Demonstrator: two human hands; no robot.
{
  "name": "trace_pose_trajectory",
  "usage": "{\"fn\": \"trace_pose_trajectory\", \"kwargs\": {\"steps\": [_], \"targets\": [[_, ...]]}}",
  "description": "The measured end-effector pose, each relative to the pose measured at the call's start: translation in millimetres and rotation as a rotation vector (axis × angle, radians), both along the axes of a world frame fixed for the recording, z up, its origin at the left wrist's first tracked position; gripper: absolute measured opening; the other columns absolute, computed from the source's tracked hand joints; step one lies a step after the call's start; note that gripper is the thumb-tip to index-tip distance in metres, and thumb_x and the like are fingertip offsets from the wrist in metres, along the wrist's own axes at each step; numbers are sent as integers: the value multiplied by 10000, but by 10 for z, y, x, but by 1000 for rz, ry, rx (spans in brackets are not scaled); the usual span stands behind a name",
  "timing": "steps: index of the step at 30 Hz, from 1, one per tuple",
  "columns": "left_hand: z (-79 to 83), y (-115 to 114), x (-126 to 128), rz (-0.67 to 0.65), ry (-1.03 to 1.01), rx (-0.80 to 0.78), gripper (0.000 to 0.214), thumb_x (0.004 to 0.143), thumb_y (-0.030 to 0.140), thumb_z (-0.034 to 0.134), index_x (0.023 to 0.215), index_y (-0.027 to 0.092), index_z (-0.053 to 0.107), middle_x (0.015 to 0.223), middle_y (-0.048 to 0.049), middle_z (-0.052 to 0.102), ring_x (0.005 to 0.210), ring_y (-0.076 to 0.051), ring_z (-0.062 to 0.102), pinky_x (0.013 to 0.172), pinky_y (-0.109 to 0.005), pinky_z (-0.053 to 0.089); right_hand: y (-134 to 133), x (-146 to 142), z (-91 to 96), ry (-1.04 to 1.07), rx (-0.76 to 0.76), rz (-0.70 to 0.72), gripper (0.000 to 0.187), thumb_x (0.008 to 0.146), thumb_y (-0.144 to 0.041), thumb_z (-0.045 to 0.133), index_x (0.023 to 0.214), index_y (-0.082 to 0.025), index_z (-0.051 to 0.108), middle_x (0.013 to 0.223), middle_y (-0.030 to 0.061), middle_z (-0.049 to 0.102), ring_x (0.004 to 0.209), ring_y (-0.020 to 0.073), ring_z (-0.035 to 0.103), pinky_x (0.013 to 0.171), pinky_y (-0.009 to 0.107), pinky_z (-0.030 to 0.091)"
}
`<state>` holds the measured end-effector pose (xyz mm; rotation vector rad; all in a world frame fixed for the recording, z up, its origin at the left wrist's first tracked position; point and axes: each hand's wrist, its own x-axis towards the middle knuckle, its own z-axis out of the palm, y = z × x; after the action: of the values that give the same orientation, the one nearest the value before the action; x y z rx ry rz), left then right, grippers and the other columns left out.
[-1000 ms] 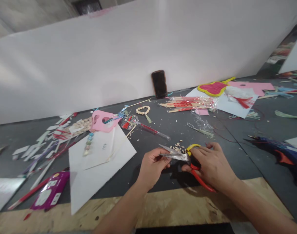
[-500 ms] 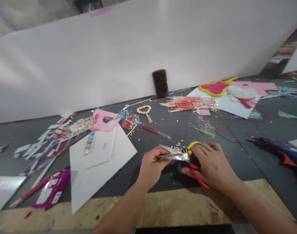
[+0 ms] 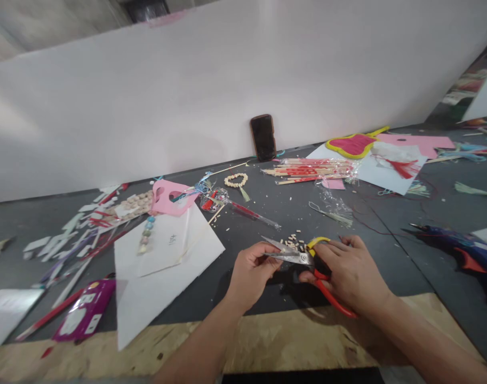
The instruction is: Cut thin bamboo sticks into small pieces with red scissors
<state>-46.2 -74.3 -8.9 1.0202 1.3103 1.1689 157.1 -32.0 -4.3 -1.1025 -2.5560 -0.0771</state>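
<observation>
The right hand (image 3: 349, 269) grips red-and-yellow-handled steel scissors (image 3: 305, 258); the left hand (image 3: 251, 272), fingers pinched beside the parted blades (image 3: 289, 257), probably steadies something too small to identify.

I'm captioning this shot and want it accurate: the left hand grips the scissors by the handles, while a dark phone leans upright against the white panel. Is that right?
Not quite: the head view shows the right hand gripping the scissors by the handles, while a dark phone leans upright against the white panel.
</observation>
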Motion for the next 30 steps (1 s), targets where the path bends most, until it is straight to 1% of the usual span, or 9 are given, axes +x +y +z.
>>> {"fn": "trace_pose_trajectory", "kwargs": {"steps": [3, 6, 12, 16, 19, 23, 26, 30], "targets": [[-3, -1, 4, -7, -31, 8, 118, 718, 277, 667, 734, 161, 650, 544, 40, 533, 489, -78, 435, 482, -194, 344, -9, -9, -2, -10, 3, -8, 338, 854, -511, 457, 726, -202, 511, 648, 31, 639, 609, 185, 571, 699, 355, 255], [14, 3, 7, 5, -27, 23, 113, 699, 254, 690, 738, 157, 647, 578, 40, 541, 509, -73, 443, 499, -187, 350, -9, -20, -10, -9, 9, -15, 334, 858, -505, 456, 737, -197, 505, 659, 31, 633, 628, 190, 570, 706, 358, 261], [34, 9, -6, 28, 38, 62, 10, 688, 162, 658, 697, 166, 656, 632, 23, 587, 553, -85, 505, 540, -193, 402, -14, -30, -15, -9, -33, -40, 337, 797, -531, 534, 820, -196, 507, 792, 56, 652, 753, 221, 584, 750, 371, 275], [46, 16, -11, 15, 10, 82, 46, 682, 136, 633, 682, 166, 668, 684, 13, 604, 544, -87, 531, 522, -200, 418, -18, -32, -11, -19, -71, -35, 388, 763, -564, 554, 853, -190, 497, 844, 66, 648, 799, 242, 584, 774, 394, 279], [63, 22, -7, 16, 11, 62, 57, 661, 117, 636, 667, 159, 674, 660, 14, 604, 525, -83, 526, 504, -193, 414, -8, -31, -16, -20, -73, -32, 387, 767, -563, 552, 850, -188, 499, 835, 65, 645, 794, 241, 587, 778, 397, 279], [58, 21, -3, 22, 22, 28, 42, 642, 119, 651, 660, 150, 673, 606, 21, 589, 502, -82, 509, 486, -191, 405, 10, -9, -31, -12, -49, -17, 331, 816, -520, 516, 834, -189, 511, 784, 48, 651, 758, 225, 598, 763, 384, 276], [21, 13, -6, 4, 19, 37, 24, 674, 166, 663, 687, 149, 674, 612, 20, 587, 501, -80, 506, 482, -191, 404, 7, 8, -31, -15, -32, -2, 321, 844, -505, 481, 797, -189, 514, 722, 40, 648, 706, 214, 601, 750, 379, 272], [-20, 1, -6, -10, -27, 65, 79, 717, 230, 668, 712, 151, 662, 652, 14, 585, 509, -77, 511, 476, -188, 402, -10, 6, -19, -12, -29, 11, 324, 861, -494, 457, 740, -196, 493, 655, 26, 627, 615, 188, 572, 720, 364, 269]]}}
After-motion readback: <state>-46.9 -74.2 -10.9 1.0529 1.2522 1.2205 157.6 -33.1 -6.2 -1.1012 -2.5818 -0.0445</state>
